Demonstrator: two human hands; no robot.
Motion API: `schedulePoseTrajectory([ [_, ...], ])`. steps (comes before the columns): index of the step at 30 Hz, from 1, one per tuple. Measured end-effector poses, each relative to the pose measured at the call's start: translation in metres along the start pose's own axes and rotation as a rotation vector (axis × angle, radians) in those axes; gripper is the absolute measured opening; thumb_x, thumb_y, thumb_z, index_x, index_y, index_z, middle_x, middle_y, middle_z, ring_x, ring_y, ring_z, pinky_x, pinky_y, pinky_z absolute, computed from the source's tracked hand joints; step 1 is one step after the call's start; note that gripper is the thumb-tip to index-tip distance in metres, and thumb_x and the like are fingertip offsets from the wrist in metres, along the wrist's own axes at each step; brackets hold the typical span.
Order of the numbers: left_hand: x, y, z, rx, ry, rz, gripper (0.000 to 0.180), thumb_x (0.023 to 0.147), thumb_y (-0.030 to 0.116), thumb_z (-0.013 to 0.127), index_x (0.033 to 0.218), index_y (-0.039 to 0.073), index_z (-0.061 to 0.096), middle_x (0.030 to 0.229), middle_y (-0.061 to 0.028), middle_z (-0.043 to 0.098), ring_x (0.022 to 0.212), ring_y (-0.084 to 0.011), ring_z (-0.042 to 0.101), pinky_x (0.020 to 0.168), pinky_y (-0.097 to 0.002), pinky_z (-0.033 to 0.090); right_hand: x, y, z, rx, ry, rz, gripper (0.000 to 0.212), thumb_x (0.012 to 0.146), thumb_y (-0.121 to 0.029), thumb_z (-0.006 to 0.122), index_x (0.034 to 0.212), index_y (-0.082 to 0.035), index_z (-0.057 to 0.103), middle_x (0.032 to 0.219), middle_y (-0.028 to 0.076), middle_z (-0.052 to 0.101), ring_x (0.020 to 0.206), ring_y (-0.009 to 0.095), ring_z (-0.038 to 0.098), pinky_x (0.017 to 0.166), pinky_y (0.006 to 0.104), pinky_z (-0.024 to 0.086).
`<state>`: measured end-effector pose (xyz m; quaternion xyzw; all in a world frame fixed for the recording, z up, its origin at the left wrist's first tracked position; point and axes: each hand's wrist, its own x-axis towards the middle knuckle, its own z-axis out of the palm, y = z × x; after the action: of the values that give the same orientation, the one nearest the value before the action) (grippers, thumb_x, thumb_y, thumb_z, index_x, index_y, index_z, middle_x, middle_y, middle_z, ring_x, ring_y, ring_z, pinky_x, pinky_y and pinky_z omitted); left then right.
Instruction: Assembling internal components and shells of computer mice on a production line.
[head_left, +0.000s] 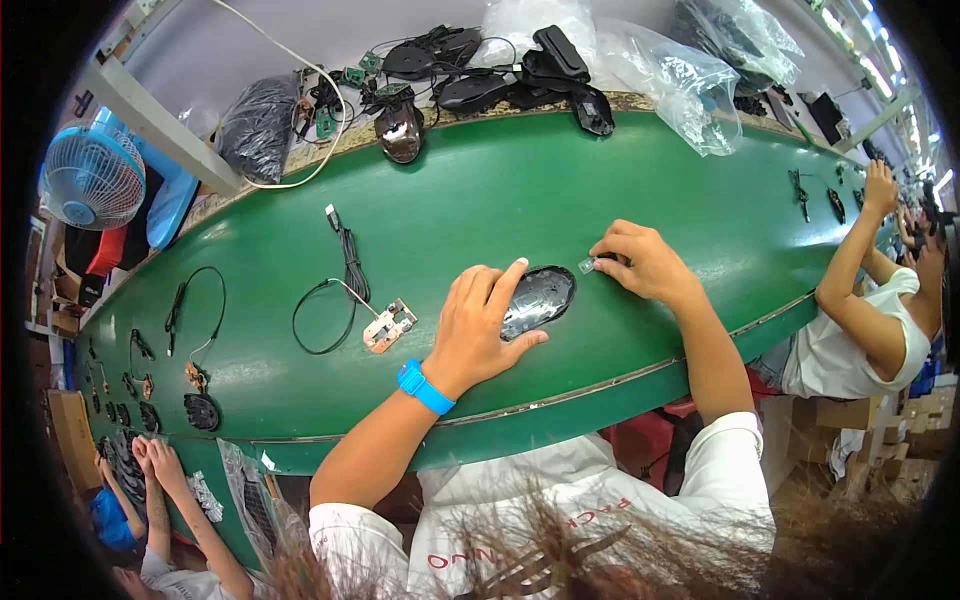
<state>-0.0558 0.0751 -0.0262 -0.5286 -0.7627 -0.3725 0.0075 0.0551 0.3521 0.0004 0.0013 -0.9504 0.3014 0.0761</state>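
Note:
My left hand [476, 328], with a blue band at its wrist, grips the near left side of a black computer mouse shell [541, 298] lying on the green belt [470, 200]. The thumb and fingers straddle the shell's edge and cover part of it. To the right of the shell, my right hand [645, 264] pinches a small clear plastic piece [586, 266] between thumb and fingers, just above the belt. Left of my left hand lies a small tan circuit board [389, 326], wired to a coiled black USB cable [354, 265].
Mouse shells [400, 132], circuit boards and clear plastic bags [680, 85] crowd the far ledge. More cables and mouse parts [201, 411] lie along the belt at left. A blue fan [93, 177] stands far left. Co-workers' arms [850, 275] reach in at right and lower left.

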Motion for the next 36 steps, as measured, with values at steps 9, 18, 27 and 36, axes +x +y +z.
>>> schedulePoseTrajectory([
  [9,0.004,0.003,0.003,0.000,0.028,0.019,0.091,0.067,0.037,0.092,0.142,0.003,0.053,0.120,-0.0168,0.060,0.116,-0.0379,0.056,0.104,-0.0493,0.045,0.005,-0.046,0.022,0.081,0.083,-0.123,0.015,0.084,-0.013,0.080,0.096,-0.006,0.075,0.090,0.011,0.064,0.078,0.030,0.066,0.069,0.0412,0.055],
  [18,0.004,0.005,0.002,-0.025,0.047,0.048,0.089,0.069,0.040,0.090,0.141,0.003,0.054,0.121,-0.0156,0.061,0.117,-0.0380,0.057,0.105,-0.0489,0.045,0.003,-0.062,0.028,0.037,-0.062,-0.005,0.019,0.083,-0.020,0.079,0.097,-0.008,0.076,0.091,0.010,0.065,0.078,0.031,0.067,0.069,0.0409,0.056],
  [27,0.003,0.007,0.002,-0.034,0.030,0.055,0.084,0.071,0.039,0.089,0.140,0.004,0.055,0.122,-0.0150,0.061,0.117,-0.0372,0.057,0.104,-0.0489,0.045,0.002,-0.060,0.028,-0.007,-0.034,-0.118,0.016,0.083,-0.017,0.077,0.097,-0.009,0.077,0.090,0.008,0.064,0.077,0.029,0.067,0.069,0.0406,0.055],
  [36,0.005,0.008,0.012,-0.039,0.024,0.065,0.082,0.071,0.035,0.089,0.139,0.005,0.056,0.123,-0.0143,0.060,0.118,-0.0371,0.056,0.104,-0.0489,0.045,0.003,-0.047,0.033,-0.010,-0.023,-0.141,0.013,0.082,-0.010,0.078,0.095,-0.008,0.077,0.091,0.008,0.065,0.074,0.028,0.065,0.067,0.0397,0.054],
])
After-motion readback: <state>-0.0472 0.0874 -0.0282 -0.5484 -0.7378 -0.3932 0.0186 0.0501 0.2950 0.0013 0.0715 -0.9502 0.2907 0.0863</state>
